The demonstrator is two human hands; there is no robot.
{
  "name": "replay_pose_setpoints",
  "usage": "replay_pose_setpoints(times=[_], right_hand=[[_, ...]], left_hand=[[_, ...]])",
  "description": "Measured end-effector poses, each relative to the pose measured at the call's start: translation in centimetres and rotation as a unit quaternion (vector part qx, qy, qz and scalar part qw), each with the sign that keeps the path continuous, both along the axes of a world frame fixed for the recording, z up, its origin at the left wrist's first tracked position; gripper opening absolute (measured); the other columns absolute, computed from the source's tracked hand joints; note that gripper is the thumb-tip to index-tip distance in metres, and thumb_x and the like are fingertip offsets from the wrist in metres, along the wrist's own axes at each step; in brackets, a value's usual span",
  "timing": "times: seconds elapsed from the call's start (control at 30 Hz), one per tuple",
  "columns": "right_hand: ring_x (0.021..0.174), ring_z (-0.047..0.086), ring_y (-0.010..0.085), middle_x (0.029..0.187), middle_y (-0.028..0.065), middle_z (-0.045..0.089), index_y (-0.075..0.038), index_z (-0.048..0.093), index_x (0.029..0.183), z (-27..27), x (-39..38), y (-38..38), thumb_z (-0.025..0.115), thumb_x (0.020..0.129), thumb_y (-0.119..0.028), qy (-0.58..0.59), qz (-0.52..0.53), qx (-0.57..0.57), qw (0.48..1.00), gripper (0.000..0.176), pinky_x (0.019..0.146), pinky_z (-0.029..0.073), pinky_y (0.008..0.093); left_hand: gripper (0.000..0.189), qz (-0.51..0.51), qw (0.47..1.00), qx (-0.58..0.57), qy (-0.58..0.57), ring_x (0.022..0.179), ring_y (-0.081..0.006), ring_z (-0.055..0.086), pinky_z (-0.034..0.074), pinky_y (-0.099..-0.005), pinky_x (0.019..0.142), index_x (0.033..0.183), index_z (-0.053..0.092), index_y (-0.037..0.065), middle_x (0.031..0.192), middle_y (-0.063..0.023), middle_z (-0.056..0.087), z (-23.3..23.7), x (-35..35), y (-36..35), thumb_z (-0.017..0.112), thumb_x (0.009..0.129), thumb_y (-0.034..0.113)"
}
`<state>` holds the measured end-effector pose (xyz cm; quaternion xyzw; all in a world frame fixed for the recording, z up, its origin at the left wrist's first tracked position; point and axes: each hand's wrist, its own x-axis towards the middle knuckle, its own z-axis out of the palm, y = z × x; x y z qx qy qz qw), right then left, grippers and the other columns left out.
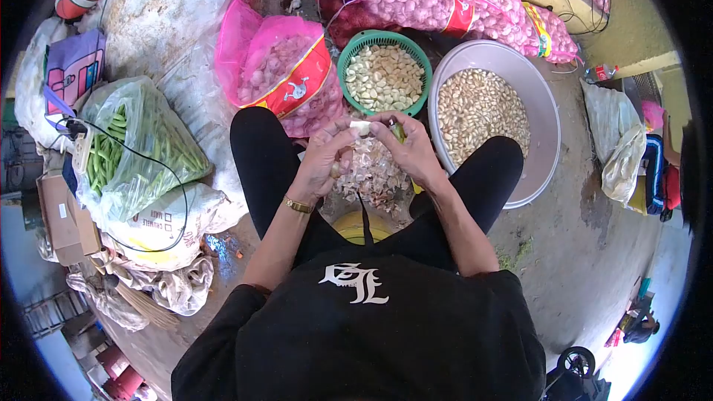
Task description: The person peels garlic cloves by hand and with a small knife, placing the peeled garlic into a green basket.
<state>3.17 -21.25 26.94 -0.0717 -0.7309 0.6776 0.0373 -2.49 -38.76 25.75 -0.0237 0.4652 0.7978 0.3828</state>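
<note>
A pale peeled garlic clove [359, 127] is pinched at the fingertips of my left hand [324, 157], which wears a gold-coloured watch at the wrist. My right hand [413, 153] meets it from the other side, its thumb and finger close to the clove. A small green thing [399, 132], perhaps a knife handle, is tucked in the right hand's curled fingers. Below both hands lies a heap of garlic skins [373, 177]. Just beyond them, a green basket [426, 78] holds peeled cloves.
At right stands a large grey tub [546, 126] of unpeeled cloves. An open pink net sack [230, 52] of garlic is ahead left, with full garlic sacks [490, 0] behind. A plastic bag of green pods [160, 137] sits left.
</note>
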Motion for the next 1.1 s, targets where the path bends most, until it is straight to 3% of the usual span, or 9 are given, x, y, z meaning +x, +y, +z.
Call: replay_pose_setpoints(times=[0.17, 0.37, 0.43, 0.57, 0.67, 0.83, 0.87, 0.93, 1.1], right_hand=[[0.083, 0.057, 0.0082, 0.088, 0.0036, 0.067, 0.001, 0.065, 0.104, 0.1, -0.5, 0.5, 0.063, 0.092, -0.013, -0.022, 0.003, -0.067, 0.998, 0.018, 0.079, 0.046, 0.0257], [0.089, 0.055, 0.0078, 0.092, 0.0073, 0.063, 0.000, 0.060, 0.105, -0.1, -0.2, 0.9, 0.056, 0.097, -0.026, -0.061, 0.019, 0.040, 0.997, 0.028, 0.076, 0.046, 0.0239], [0.084, 0.052, 0.0089, 0.086, 0.0058, 0.057, -0.001, 0.057, 0.101, -0.5, 0.3, 1.8, 0.051, 0.099, -0.032, -0.169, 0.005, -0.131, 0.977, 0.032, 0.073, 0.044, 0.0242], [0.075, 0.045, 0.0061, 0.081, -0.0032, 0.048, -0.005, 0.056, 0.106, -1.5, 0.9, 2.1, 0.050, 0.100, -0.026, -0.129, 0.061, -0.138, 0.980, 0.023, 0.064, 0.040, 0.0231], [0.073, 0.048, 0.0076, 0.081, -0.0025, 0.052, -0.002, 0.055, 0.108, -1.5, 1.0, 2.0, 0.050, 0.100, -0.022, -0.056, 0.066, -0.057, 0.995, 0.022, 0.064, 0.041, 0.0225], [0.070, 0.059, 0.0183, 0.077, 0.0082, 0.061, 0.002, 0.053, 0.111, 1.5, 1.3, 1.2, 0.073, 0.085, -0.027, 0.040, 0.011, 0.221, 0.974, 0.043, 0.063, 0.048, 0.0322], [0.070, 0.059, 0.0183, 0.077, 0.0082, 0.061, 0.002, 0.053, 0.111, 1.9, 1.2, 1.2, 0.073, 0.085, -0.027, 0.040, 0.011, 0.221, 0.974, 0.043, 0.063, 0.048, 0.0322], [0.076, 0.064, 0.0381, 0.082, 0.0221, 0.063, 0.002, 0.056, 0.103, 2.3, 1.0, 1.1, 0.077, 0.078, -0.037, 0.045, 0.027, 0.294, 0.954, 0.051, 0.067, 0.049, 0.0426], [0.072, 0.063, 0.0397, 0.075, 0.0218, 0.061, 0.001, 0.055, 0.100, 2.5, 0.6, 1.5, 0.076, 0.077, -0.040, 0.098, 0.047, 0.347, 0.931, 0.051, 0.063, 0.049, 0.0439]], left_hand=[[0.020, -0.007, 0.998, -0.037, 0.041, 0.043, -0.0026, 0.047, 0.035, -0.0160, 0.037, 0.108, 0.057, 0.004, 0.082, -0.0036, 0.065, 1.3, 0.3, 0.3, 0.060, 0.094, 0.018], [0.020, 0.021, 0.999, -0.030, 0.005, 0.042, -0.0037, 0.048, 0.035, -0.0170, 0.034, 0.105, 0.059, 0.003, 0.081, -0.0061, 0.066, 0.7, 0.2, 0.0, 0.062, 0.093, 0.017], [0.018, 0.016, 0.999, -0.031, -0.002, 0.043, -0.0035, 0.046, 0.034, -0.0167, 0.036, 0.105, 0.058, 0.004, 0.081, -0.0046, 0.065, 1.1, 0.2, 0.1, 0.060, 0.093, 0.018], [0.016, 0.002, 0.999, 0.017, -0.045, 0.045, -0.0037, 0.043, 0.032, -0.0170, 0.038, 0.104, 0.058, 0.006, 0.075, 0.0000, 0.059, 1.1, 0.2, -0.1, 0.057, 0.095, 0.019], [0.021, 0.011, 0.991, 0.077, -0.106, 0.045, -0.0054, 0.049, 0.039, -0.0178, 0.039, 0.108, 0.058, 0.003, 0.073, -0.0003, 0.059, 0.1, -0.1, -0.4, 0.059, 0.093, 0.019], [0.020, 0.007, 0.997, 0.033, -0.064, 0.045, -0.0052, 0.049, 0.039, -0.0189, 0.039, 0.105, 0.059, 0.003, 0.067, 0.0012, 0.056, 0.7, 0.0, -0.2, 0.058, 0.093, 0.019], [0.019, -0.003, 0.999, 0.023, -0.036, 0.045, -0.0051, 0.049, 0.039, -0.0189, 0.039, 0.102, 0.060, 0.003, 0.066, 0.0013, 0.055, 0.7, 0.0, -0.2, 0.058, 0.093, 0.019], [0.018, -0.010, 1.000, 0.014, -0.024, 0.044, -0.0050, 0.049, 0.039, -0.0189, 0.039, 0.101, 0.060, 0.003, 0.065, 0.0011, 0.055, 0.6, 0.1, -0.1, 0.059, 0.093, 0.019], [0.017, -0.012, 1.000, -0.002, -0.026, 0.043, -0.0052, 0.048, 0.038, -0.0191, 0.038, 0.098, 0.060, 0.003, 0.065, 0.0001, 0.055, 0.9, 0.1, 0.1, 0.059, 0.092, 0.019]])
